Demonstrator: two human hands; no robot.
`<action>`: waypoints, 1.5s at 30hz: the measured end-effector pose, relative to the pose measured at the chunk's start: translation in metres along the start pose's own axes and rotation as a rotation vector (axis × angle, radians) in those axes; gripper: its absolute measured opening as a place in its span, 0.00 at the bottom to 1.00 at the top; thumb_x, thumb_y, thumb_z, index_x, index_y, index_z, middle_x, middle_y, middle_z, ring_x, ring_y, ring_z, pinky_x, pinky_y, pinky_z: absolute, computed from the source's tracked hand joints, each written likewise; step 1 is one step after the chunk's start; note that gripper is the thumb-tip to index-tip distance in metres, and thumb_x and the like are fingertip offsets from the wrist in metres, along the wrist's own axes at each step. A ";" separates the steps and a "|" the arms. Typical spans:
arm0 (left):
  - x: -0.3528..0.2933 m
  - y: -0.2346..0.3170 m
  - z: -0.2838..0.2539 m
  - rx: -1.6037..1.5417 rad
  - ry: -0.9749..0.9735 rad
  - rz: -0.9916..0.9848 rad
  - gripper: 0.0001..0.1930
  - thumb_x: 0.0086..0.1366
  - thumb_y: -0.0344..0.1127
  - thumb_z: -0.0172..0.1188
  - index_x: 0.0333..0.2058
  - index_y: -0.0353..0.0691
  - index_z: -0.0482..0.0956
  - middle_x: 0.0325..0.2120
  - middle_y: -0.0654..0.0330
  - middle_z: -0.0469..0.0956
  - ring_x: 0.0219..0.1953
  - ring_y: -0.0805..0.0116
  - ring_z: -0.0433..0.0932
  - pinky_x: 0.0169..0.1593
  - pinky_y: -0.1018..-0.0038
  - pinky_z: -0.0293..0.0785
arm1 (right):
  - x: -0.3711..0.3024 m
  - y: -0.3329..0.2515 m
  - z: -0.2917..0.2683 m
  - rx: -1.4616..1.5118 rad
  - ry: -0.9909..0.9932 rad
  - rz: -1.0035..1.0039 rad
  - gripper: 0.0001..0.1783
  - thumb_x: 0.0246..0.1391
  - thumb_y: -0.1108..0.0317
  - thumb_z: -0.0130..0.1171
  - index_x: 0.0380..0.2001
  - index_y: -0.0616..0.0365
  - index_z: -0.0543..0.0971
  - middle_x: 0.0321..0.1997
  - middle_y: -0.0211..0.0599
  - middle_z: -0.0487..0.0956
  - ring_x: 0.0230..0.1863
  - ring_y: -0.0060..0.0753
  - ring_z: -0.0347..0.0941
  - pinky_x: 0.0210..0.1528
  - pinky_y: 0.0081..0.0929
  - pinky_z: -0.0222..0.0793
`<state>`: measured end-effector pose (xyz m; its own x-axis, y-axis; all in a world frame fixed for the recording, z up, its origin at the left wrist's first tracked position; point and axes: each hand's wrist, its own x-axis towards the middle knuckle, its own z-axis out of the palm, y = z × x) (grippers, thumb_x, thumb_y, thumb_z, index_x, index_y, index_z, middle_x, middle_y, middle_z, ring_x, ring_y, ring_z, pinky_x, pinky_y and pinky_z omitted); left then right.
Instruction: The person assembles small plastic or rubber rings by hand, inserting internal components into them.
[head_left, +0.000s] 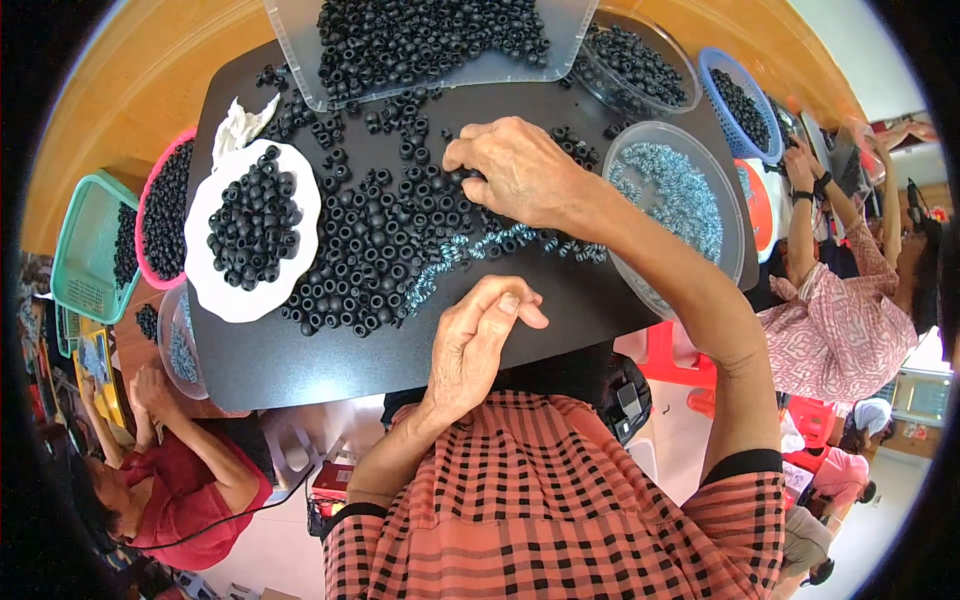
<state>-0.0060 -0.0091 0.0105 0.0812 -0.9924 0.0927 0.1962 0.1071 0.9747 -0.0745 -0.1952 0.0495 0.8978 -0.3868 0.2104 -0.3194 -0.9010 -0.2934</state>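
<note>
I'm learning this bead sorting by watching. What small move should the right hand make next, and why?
Probably close the fingers on one black ring and lift it. The right hand lies palm down on the loose black rings on the black board, its fingertips among them, while the left hand waits near the board's edge with fingertips pinched together; whether it holds anything is hidden.

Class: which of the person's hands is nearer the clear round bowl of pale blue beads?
Right. The right hand lies just left of the clear round bowl; the left hand is farther, below-left.
</note>
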 end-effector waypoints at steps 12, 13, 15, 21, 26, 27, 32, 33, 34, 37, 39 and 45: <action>0.001 -0.001 0.005 -0.072 0.025 -0.021 0.14 0.71 0.38 0.44 0.38 0.33 0.74 0.27 0.59 0.79 0.39 0.72 0.75 0.49 0.72 0.69 | -0.013 0.000 -0.004 -0.036 0.035 0.056 0.13 0.41 0.73 0.60 0.35 0.60 0.79 0.33 0.45 0.78 0.33 0.49 0.76 0.38 0.40 0.72; 0.001 -0.001 0.006 -0.055 0.028 -0.017 0.14 0.71 0.38 0.44 0.38 0.33 0.74 0.27 0.59 0.79 0.40 0.72 0.75 0.50 0.72 0.69 | -0.014 0.001 -0.004 -0.041 0.052 0.039 0.13 0.41 0.74 0.60 0.35 0.60 0.79 0.34 0.45 0.78 0.32 0.48 0.76 0.37 0.39 0.72; 0.001 -0.003 0.006 -0.035 0.033 -0.015 0.14 0.71 0.38 0.45 0.38 0.33 0.75 0.26 0.59 0.79 0.40 0.72 0.75 0.50 0.73 0.69 | -0.019 -0.003 -0.006 -0.003 0.074 0.068 0.13 0.41 0.74 0.60 0.35 0.60 0.79 0.32 0.43 0.78 0.30 0.43 0.77 0.35 0.36 0.72; 0.004 -0.011 0.004 -0.511 0.080 0.042 0.15 0.71 0.39 0.46 0.47 0.33 0.69 0.32 0.54 0.77 0.39 0.68 0.76 0.49 0.71 0.69 | -0.054 -0.050 -0.020 0.609 0.189 0.188 0.10 0.43 0.74 0.62 0.32 0.63 0.79 0.28 0.35 0.79 0.23 0.22 0.74 0.28 0.21 0.71; 0.004 -0.005 0.005 -0.548 0.210 -0.024 0.15 0.70 0.37 0.47 0.49 0.33 0.69 0.38 0.60 0.74 0.42 0.73 0.73 0.51 0.71 0.68 | -0.083 -0.068 -0.005 0.650 0.348 0.101 0.07 0.47 0.79 0.60 0.33 0.63 0.79 0.33 0.36 0.79 0.33 0.25 0.77 0.35 0.20 0.72; 0.004 -0.007 0.004 -0.494 0.194 -0.021 0.16 0.69 0.38 0.49 0.49 0.33 0.70 0.40 0.61 0.73 0.45 0.72 0.72 0.54 0.70 0.66 | -0.088 -0.070 -0.002 0.649 0.351 0.104 0.07 0.47 0.79 0.60 0.33 0.63 0.79 0.33 0.36 0.79 0.33 0.25 0.77 0.35 0.20 0.72; 0.003 -0.006 0.009 -0.376 0.212 0.004 0.10 0.70 0.31 0.48 0.46 0.33 0.71 0.33 0.64 0.75 0.35 0.78 0.73 0.44 0.79 0.70 | -0.105 -0.074 0.011 0.859 0.503 0.287 0.08 0.49 0.80 0.59 0.35 0.63 0.79 0.38 0.38 0.79 0.33 0.25 0.77 0.36 0.22 0.74; 0.002 -0.005 0.010 -0.308 0.209 0.023 0.09 0.70 0.30 0.49 0.45 0.33 0.72 0.31 0.65 0.75 0.35 0.79 0.72 0.44 0.80 0.70 | -0.107 -0.073 0.014 0.864 0.508 0.288 0.08 0.49 0.80 0.59 0.35 0.63 0.79 0.38 0.38 0.79 0.33 0.25 0.77 0.36 0.22 0.74; 0.002 -0.006 0.011 -0.302 0.207 0.021 0.09 0.70 0.30 0.49 0.45 0.33 0.72 0.31 0.65 0.75 0.35 0.79 0.72 0.44 0.80 0.70 | -0.110 -0.072 0.018 0.887 0.537 0.285 0.09 0.49 0.81 0.59 0.35 0.63 0.79 0.39 0.38 0.79 0.33 0.24 0.76 0.36 0.21 0.74; 0.002 -0.006 0.014 -0.213 0.228 0.027 0.09 0.69 0.29 0.50 0.45 0.32 0.72 0.29 0.66 0.75 0.34 0.80 0.72 0.43 0.81 0.69 | -0.114 -0.070 0.027 0.957 0.597 0.276 0.09 0.49 0.81 0.60 0.36 0.64 0.79 0.39 0.37 0.79 0.33 0.23 0.76 0.36 0.20 0.73; 0.002 -0.006 0.014 -0.211 0.240 0.032 0.09 0.68 0.27 0.51 0.45 0.32 0.73 0.30 0.66 0.76 0.34 0.80 0.73 0.44 0.81 0.70 | -0.114 -0.070 0.029 1.004 0.628 0.270 0.09 0.49 0.80 0.60 0.35 0.64 0.78 0.38 0.37 0.79 0.32 0.23 0.76 0.36 0.20 0.73; 0.002 -0.006 0.015 -0.244 0.271 0.012 0.10 0.66 0.25 0.53 0.46 0.33 0.72 0.32 0.66 0.76 0.35 0.80 0.73 0.44 0.81 0.69 | -0.115 -0.068 0.027 0.948 0.620 0.280 0.08 0.49 0.79 0.61 0.35 0.64 0.79 0.34 0.36 0.79 0.32 0.23 0.75 0.35 0.21 0.72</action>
<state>-0.0215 -0.0122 0.0080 0.3347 -0.9422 0.0148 0.4183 0.1627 0.8936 -0.1480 -0.0836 0.0201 0.4461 -0.8145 0.3711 0.1074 -0.3629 -0.9256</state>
